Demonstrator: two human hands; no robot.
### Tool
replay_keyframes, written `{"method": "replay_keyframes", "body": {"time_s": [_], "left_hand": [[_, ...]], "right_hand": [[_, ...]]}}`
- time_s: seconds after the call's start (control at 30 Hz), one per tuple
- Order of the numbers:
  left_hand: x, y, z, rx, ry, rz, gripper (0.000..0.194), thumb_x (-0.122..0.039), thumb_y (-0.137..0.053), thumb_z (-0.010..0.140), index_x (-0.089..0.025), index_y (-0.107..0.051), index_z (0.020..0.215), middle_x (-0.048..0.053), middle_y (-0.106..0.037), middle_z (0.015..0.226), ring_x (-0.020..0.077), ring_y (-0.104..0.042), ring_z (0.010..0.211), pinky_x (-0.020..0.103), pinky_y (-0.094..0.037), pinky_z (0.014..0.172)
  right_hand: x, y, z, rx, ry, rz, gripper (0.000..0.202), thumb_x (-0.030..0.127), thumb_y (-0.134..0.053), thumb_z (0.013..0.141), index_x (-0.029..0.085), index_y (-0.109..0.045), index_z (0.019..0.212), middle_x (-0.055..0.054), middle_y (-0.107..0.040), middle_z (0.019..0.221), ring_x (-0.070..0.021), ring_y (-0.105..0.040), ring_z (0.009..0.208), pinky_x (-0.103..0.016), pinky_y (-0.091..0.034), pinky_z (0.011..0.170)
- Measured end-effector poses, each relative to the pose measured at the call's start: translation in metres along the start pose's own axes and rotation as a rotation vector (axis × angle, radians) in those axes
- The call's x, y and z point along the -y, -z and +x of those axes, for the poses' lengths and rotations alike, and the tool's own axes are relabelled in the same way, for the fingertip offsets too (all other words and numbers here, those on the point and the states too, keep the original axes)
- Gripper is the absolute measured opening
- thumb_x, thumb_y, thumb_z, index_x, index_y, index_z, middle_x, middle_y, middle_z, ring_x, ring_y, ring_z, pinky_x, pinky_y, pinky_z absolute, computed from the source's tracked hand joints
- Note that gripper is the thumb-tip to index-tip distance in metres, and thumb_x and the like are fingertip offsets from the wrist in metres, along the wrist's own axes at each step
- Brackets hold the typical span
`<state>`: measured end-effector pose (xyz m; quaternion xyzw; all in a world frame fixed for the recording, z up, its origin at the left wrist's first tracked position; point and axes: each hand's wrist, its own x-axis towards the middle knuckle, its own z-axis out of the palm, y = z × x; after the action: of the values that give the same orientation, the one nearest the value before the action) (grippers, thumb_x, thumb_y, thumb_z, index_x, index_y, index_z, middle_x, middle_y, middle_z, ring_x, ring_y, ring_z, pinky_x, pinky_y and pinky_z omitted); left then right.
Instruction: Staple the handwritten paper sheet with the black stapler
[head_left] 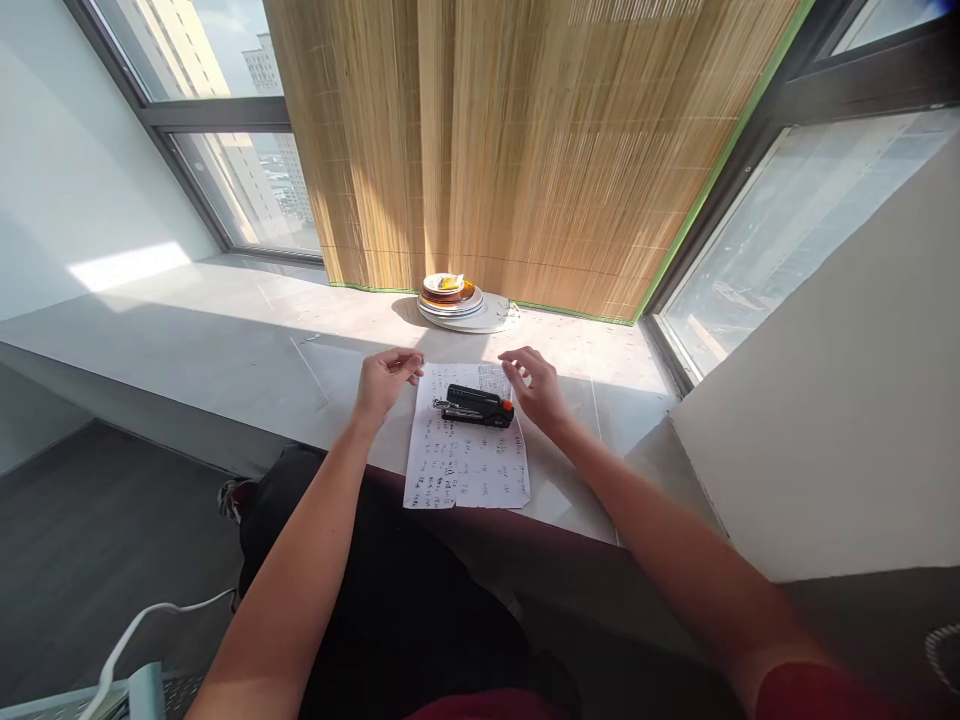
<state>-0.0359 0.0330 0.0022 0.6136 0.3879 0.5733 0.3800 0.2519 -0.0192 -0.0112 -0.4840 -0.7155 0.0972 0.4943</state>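
A sheet of paper [487, 480] with handwriting lies on the pale ledge, reaching its front edge. On top of it rests a black stapler [476, 405] with an orange part at its right end. My left hand [390, 382] is at the sheet's upper left corner, fingers curled and thumb near the fingertips; anything between them is too small to make out. Beside the upper right corner, my right hand [532, 382] is held with thumb and fingers apart and nothing visible between them.
Stacked plates [452, 310] with a small yellow item on top stand at the back of the ledge [187, 335], before a bamboo blind [525, 150]. Windows flank the blind. A white wall [840, 400] closes the right side. A white cable [142, 622] runs at lower left.
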Motion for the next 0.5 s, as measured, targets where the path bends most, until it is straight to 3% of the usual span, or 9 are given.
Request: {"method": "replay_keyframes", "body": {"time_s": [0.1, 0.17, 0.3, 0.4, 0.5], "left_hand": [[0.000, -0.003, -0.009, 0.119, 0.040, 0.018, 0.042, -0.053, -0.093, 0.074, -0.017, -0.086, 0.094, 0.009, -0.080, 0.085, 0.0212, -0.075, 0.074, 0.037, -0.064, 0.072], [0.001, -0.005, -0.011, 0.210, 0.041, 0.043, 0.043, -0.052, -0.095, 0.071, -0.017, -0.086, 0.093, 0.010, -0.082, 0.089, 0.0245, -0.078, 0.082, 0.042, -0.066, 0.084], [0.001, -0.007, -0.014, 0.340, 0.054, 0.062, 0.045, -0.054, -0.097, 0.068, -0.017, -0.084, 0.090, 0.011, -0.083, 0.098, 0.0281, -0.079, 0.092, 0.048, -0.065, 0.094], [0.000, -0.010, -0.016, 0.411, 0.049, 0.065, 0.046, -0.054, -0.096, 0.070, -0.017, -0.082, 0.095, 0.010, -0.082, 0.100, 0.0279, -0.079, 0.093, 0.048, -0.065, 0.095], [-0.001, -0.012, -0.016, 0.459, -0.033, 0.206, 0.041, -0.053, -0.091, 0.078, -0.019, -0.081, 0.099, 0.009, -0.082, 0.103, 0.0279, -0.077, 0.099, 0.047, -0.062, 0.096]], "right_hand": [[0.021, -0.013, -0.011, 0.292, 0.089, 0.039, 0.030, 0.047, -0.065, 0.104, 0.025, -0.074, 0.121, -0.008, -0.077, 0.112, -0.0269, -0.070, 0.101, -0.041, -0.056, 0.091], [0.024, -0.020, -0.017, 0.375, 0.104, -0.002, 0.032, 0.040, -0.075, 0.097, 0.025, -0.073, 0.126, -0.008, -0.078, 0.113, -0.0281, -0.071, 0.102, -0.042, -0.055, 0.092], [0.017, -0.023, -0.020, 0.286, 0.064, -0.017, 0.029, 0.026, -0.079, 0.091, 0.025, -0.074, 0.119, -0.007, -0.078, 0.105, -0.0271, -0.071, 0.096, -0.040, -0.054, 0.088], [0.013, -0.021, -0.019, 0.226, 0.053, -0.019, 0.028, 0.022, -0.081, 0.087, 0.024, -0.074, 0.114, -0.007, -0.078, 0.103, -0.0275, -0.070, 0.095, -0.040, -0.053, 0.086], [0.015, -0.020, -0.019, 0.215, 0.062, -0.010, 0.025, 0.022, -0.080, 0.088, 0.023, -0.073, 0.112, -0.008, -0.076, 0.102, -0.0271, -0.069, 0.094, -0.039, -0.052, 0.084]]}}
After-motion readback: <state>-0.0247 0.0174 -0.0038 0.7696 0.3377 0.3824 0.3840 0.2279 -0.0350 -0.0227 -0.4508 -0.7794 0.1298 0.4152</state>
